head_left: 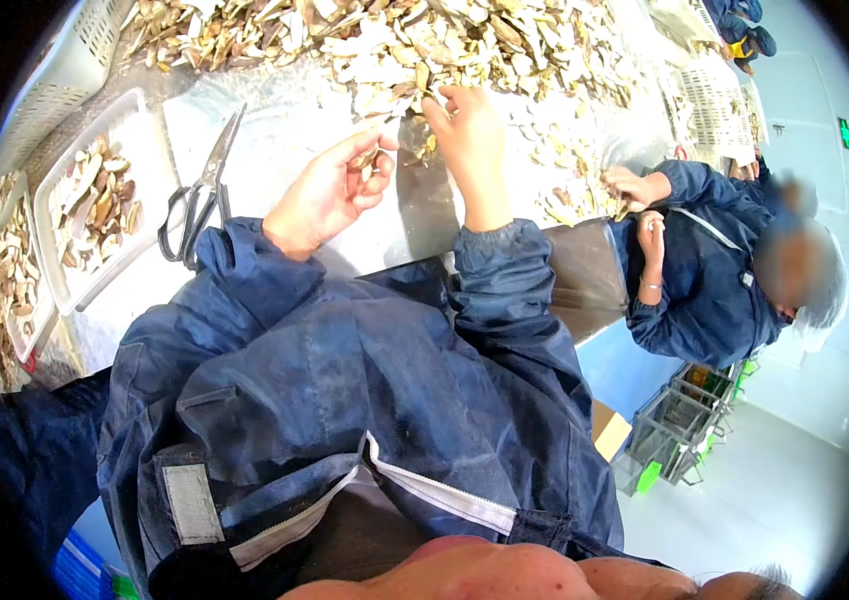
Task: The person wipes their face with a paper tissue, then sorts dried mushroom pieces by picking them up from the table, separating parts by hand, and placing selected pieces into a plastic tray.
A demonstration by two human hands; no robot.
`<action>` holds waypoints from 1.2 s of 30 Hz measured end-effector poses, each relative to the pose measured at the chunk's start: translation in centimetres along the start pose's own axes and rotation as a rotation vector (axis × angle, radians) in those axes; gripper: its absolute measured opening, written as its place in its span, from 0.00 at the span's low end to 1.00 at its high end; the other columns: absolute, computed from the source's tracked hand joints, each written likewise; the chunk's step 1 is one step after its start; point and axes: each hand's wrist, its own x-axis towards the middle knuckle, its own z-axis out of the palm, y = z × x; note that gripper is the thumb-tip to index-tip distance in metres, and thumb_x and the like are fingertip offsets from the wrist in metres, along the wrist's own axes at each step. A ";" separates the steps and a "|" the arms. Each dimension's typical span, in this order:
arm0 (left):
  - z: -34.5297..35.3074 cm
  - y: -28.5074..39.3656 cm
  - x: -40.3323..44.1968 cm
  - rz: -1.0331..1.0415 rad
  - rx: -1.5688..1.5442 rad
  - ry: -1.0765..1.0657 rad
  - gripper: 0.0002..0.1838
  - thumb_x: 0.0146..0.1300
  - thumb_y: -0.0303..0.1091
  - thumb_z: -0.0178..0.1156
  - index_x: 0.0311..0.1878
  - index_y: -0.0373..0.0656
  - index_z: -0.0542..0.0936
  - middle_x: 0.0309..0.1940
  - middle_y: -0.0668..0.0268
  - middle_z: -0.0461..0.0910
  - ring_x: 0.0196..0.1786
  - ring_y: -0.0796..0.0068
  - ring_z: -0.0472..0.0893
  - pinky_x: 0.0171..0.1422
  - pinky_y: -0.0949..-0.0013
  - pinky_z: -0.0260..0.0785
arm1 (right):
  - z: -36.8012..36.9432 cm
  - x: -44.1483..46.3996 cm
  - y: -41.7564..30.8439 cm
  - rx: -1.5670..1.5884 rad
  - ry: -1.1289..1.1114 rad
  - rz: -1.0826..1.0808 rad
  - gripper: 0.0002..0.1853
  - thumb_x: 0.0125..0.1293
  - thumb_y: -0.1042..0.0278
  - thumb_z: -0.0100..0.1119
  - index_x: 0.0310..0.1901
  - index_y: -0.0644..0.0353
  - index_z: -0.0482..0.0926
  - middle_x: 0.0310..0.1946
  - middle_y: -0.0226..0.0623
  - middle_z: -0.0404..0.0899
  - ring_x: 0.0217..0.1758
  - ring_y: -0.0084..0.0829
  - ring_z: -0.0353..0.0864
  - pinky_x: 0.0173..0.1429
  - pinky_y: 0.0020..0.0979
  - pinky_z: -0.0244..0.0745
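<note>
Pale, brown-edged slices that look like dried mushroom lie in a wide pile (pixel 485 45) across the far part of the table. My left hand (pixel 330 190) is curled palm up at the near side of the pile, closed around a few mushroom slices (pixel 369 160). To its right, my right hand (pixel 470 140) reaches palm down to the pile's near edge, thumb and fingers slightly apart at the slices. Nothing shows clearly between them. Black-handled scissors (pixel 207 185) lie on the table left of my left hand, blades pointing away from me.
A white tray (pixel 50 245) with sorted slices stands at the left, beside another filled container (pixel 20 270). White perforated baskets (pixel 60 105) stand at far left and far right. At the right, a co-worker (pixel 715 260) in blue handles slices at the table edge. Crates (pixel 680 420) stand beyond.
</note>
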 end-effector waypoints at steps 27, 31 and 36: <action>0.1 0.9 -0.5 0.484 0.265 0.215 0.07 0.75 0.32 0.52 0.49 0.42 0.75 0.30 0.70 0.72 0.22 0.85 0.65 0.22 0.79 0.54 | -0.4 -6.5 -2.0 0.028 -0.083 -0.156 0.10 0.53 0.72 0.70 0.38 0.60 0.83 0.31 0.42 0.80 0.35 0.45 0.82 0.38 0.42 0.76; -0.4 1.0 -0.7 0.478 0.256 0.198 0.07 0.75 0.32 0.52 0.50 0.42 0.75 0.31 0.70 0.73 0.23 0.84 0.66 0.23 0.79 0.55 | -0.7 -6.7 -2.2 0.163 -0.239 0.053 0.09 0.54 0.72 0.71 0.37 0.61 0.82 0.30 0.37 0.80 0.31 0.36 0.81 0.38 0.34 0.76; 0.1 1.0 -1.1 0.397 0.259 0.177 0.11 0.76 0.40 0.50 0.50 0.43 0.76 0.33 0.69 0.75 0.26 0.83 0.69 0.25 0.78 0.58 | -1.9 -5.0 -2.1 0.687 -0.222 0.386 0.10 0.62 0.71 0.71 0.38 0.66 0.80 0.30 0.30 0.81 0.31 0.18 0.77 0.38 0.20 0.74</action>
